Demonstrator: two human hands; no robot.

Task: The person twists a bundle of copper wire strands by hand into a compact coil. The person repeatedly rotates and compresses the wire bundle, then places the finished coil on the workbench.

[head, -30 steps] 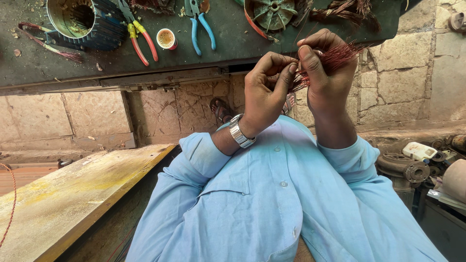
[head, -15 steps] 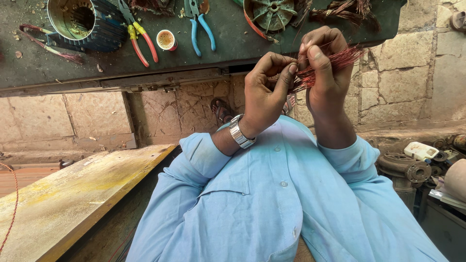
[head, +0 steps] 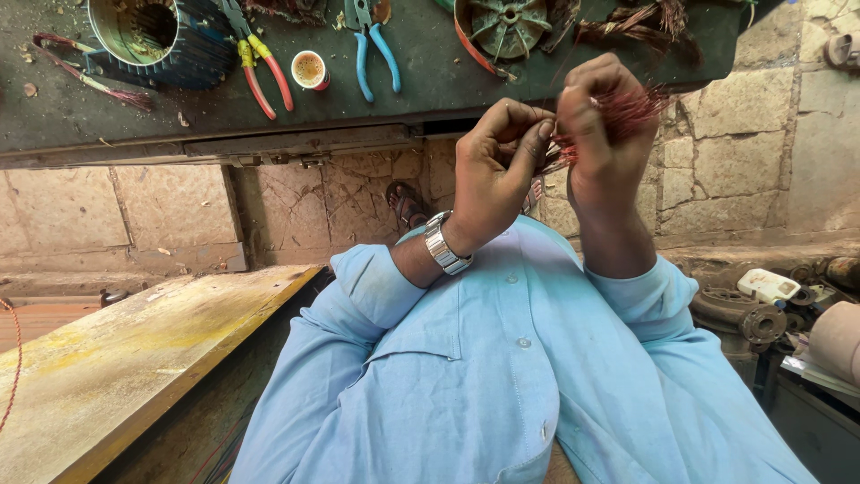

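Both hands work a bundle of thin reddish copper wire (head: 618,116), held up in the air in front of the dark green workbench (head: 430,85). The right hand (head: 605,125) is closed in a fist around the bundle, whose strands fan out past the knuckles toward 3 o'clock. The left hand (head: 502,166), with a metal wristwatch (head: 445,244) below it, pinches the strand ends at the fist's 9 o'clock side between thumb and forefinger.

The wire looks light, fine and springy: it probably bends easily and holds a kink, and loose strands could slip or splay. The firmest hold seems to be around the gathered middle, where the fist already sits; single ends need a fingertip pinch.

On the bench, at 11 o'clock from the hands, lie blue-handled pliers (head: 372,45), a small cup of tea (head: 310,69), red-and-yellow-handled pliers (head: 260,63) and a motor stator (head: 161,36). At 12 o'clock sits a green fan-like motor part (head: 506,22), with more wire scraps (head: 640,22) beside it.
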